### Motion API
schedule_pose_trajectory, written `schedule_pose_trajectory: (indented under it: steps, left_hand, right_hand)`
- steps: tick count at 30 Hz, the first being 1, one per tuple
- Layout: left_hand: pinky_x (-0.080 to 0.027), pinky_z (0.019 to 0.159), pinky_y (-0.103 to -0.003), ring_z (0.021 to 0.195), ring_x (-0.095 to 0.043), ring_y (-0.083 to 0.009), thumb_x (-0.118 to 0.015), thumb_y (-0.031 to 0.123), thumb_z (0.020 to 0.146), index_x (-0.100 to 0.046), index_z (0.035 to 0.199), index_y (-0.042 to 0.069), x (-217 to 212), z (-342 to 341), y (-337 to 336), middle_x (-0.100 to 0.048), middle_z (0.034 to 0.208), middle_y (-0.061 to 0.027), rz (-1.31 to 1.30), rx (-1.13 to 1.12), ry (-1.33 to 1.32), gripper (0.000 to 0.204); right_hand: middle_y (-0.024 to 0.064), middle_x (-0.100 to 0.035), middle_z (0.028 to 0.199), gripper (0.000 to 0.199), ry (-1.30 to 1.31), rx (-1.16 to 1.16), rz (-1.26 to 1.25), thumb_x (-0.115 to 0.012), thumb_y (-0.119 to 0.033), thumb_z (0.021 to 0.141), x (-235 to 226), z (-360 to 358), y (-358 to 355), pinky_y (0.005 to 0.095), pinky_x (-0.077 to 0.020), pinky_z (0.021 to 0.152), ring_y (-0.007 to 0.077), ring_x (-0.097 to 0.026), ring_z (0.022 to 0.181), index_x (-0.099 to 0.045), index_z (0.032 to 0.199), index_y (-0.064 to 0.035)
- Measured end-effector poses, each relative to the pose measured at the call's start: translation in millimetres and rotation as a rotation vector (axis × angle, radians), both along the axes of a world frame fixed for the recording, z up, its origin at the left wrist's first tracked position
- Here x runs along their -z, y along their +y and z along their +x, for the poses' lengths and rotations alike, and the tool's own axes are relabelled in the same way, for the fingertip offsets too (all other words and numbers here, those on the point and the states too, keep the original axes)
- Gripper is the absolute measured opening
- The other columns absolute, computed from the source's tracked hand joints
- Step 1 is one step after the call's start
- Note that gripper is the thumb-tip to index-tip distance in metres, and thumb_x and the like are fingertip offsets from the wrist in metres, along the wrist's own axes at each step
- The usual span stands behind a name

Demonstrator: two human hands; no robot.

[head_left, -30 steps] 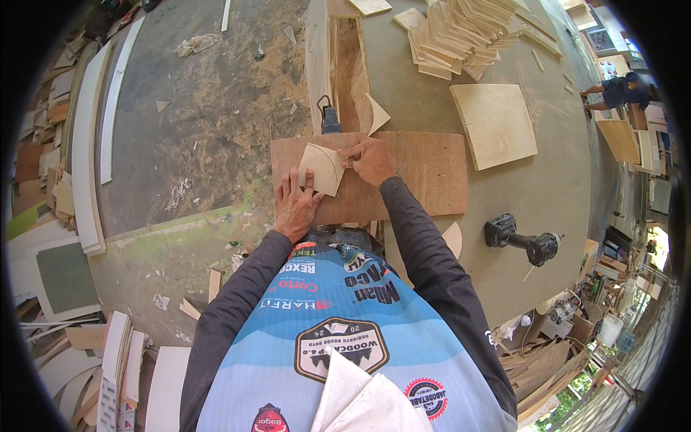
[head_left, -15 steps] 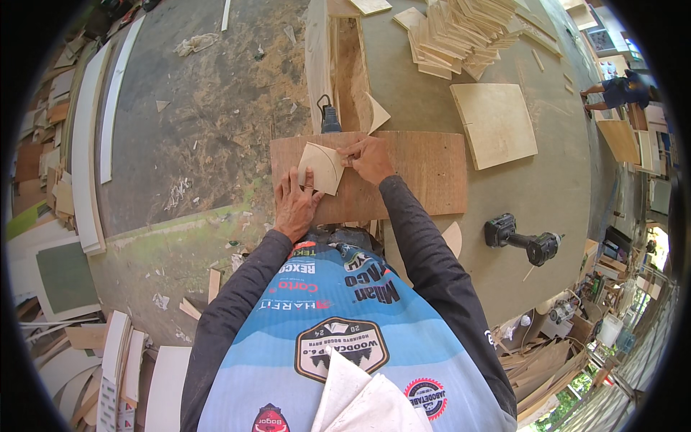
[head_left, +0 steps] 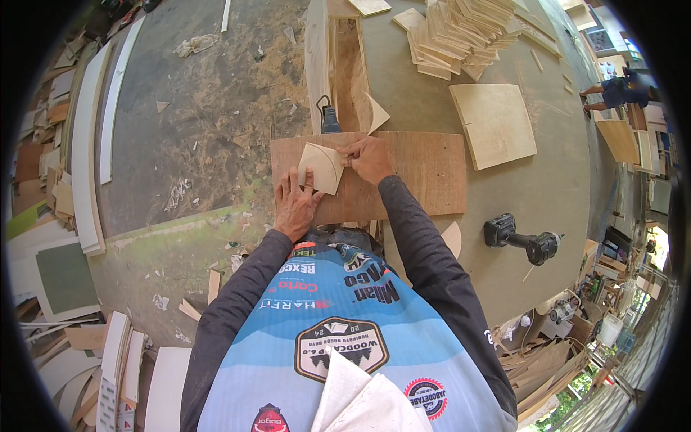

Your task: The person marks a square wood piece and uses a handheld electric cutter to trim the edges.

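A small pale plywood piece (head_left: 319, 170) with a curved line across it lies on a reddish-brown board (head_left: 425, 173) in front of me. My left hand (head_left: 295, 204) holds the piece down from its near left side, index finger and thumb on top, the other fingers spread. At the right edge, my right hand (head_left: 370, 160) is closed, thumb and fingers pinching the piece near its curved line. Just past the board's far edge stands the dark end of a corded tool (head_left: 330, 119); the rest of it is hidden.
A cordless drill (head_left: 522, 239) lies to the right. Beyond it sit a square plywood panel (head_left: 494, 125) and a pile of cut plywood pieces (head_left: 461, 34). A narrow wooden trough (head_left: 350, 68) runs away from the board. At far right is another person (head_left: 620, 91). Long white strips (head_left: 88, 151) line the left.
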State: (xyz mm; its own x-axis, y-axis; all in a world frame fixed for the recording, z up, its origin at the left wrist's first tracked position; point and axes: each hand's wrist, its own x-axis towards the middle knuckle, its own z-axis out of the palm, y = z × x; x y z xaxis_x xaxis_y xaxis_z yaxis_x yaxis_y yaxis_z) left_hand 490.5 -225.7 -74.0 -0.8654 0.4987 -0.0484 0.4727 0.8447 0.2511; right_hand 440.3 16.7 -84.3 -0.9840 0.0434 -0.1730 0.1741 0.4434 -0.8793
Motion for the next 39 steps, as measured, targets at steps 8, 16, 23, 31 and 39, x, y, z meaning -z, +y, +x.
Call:
schedule_pose_trajectory:
  steps: [8, 16, 23, 31, 39]
  left_hand:
    - [-0.035, 0.108, -0.052, 0.133, -0.039, -0.0416, -0.052, 0.042, 0.104, -0.041, 0.154, 0.000, -1, 0, 1, -0.039, 0.144, -0.0257, 0.000, -0.010, -0.008, 0.067]
    - [-0.035, 0.108, -0.052, 0.132, -0.040, -0.0417, -0.053, 0.044, 0.103, -0.041, 0.154, 0.000, 1, 0, 0, -0.039, 0.144, -0.0251, -0.005, -0.009, 0.003, 0.068]
    - [-0.035, 0.108, -0.052, 0.133, -0.040, -0.0417, -0.053, 0.044, 0.103, -0.042, 0.154, 0.000, 0, -1, 1, -0.039, 0.144, -0.0252, -0.003, -0.010, 0.010, 0.067]
    - [-0.035, 0.108, -0.052, 0.132, -0.040, -0.0415, -0.054, 0.043, 0.103, -0.042, 0.153, -0.001, -4, -1, 1, -0.040, 0.142, -0.0254, 0.008, -0.018, -0.004, 0.067]
    - [-0.035, 0.107, -0.052, 0.132, -0.040, -0.0414, -0.054, 0.043, 0.103, -0.042, 0.154, 0.000, -1, -1, 1, -0.039, 0.143, -0.0253, 0.019, -0.018, 0.012, 0.068]
  right_hand:
    - [0.0031, -0.067, 0.080, 0.038, -0.003, -0.009, 0.034, -0.091, -0.002, 0.068, -1, -2, 0, 0.0283, -0.0464, 0.060, 0.0113, -0.054, 0.066, -0.083, 0.105, -0.0086]
    - [0.0036, -0.068, 0.078, 0.038, 0.008, 0.003, 0.037, -0.092, -0.004, 0.068, -3, -3, -2, 0.0286, -0.0468, 0.060, 0.0114, -0.055, 0.065, -0.083, 0.104, -0.0101]
    - [0.0044, -0.070, 0.078, 0.037, 0.023, 0.011, 0.038, -0.092, -0.005, 0.068, -5, -3, -2, 0.0278, -0.0477, 0.060, 0.0112, -0.056, 0.065, -0.083, 0.103, -0.0104]
    - [0.0045, -0.070, 0.079, 0.037, 0.018, 0.013, 0.028, -0.090, -0.003, 0.068, -6, -4, -3, 0.0271, -0.0491, 0.061, 0.0109, -0.059, 0.066, -0.083, 0.104, -0.0097]
    - [0.0047, -0.071, 0.080, 0.036, 0.017, 0.000, 0.035, -0.090, -0.003, 0.069, -3, -5, -3, 0.0262, -0.0506, 0.062, 0.0106, -0.062, 0.067, -0.082, 0.105, -0.0077]
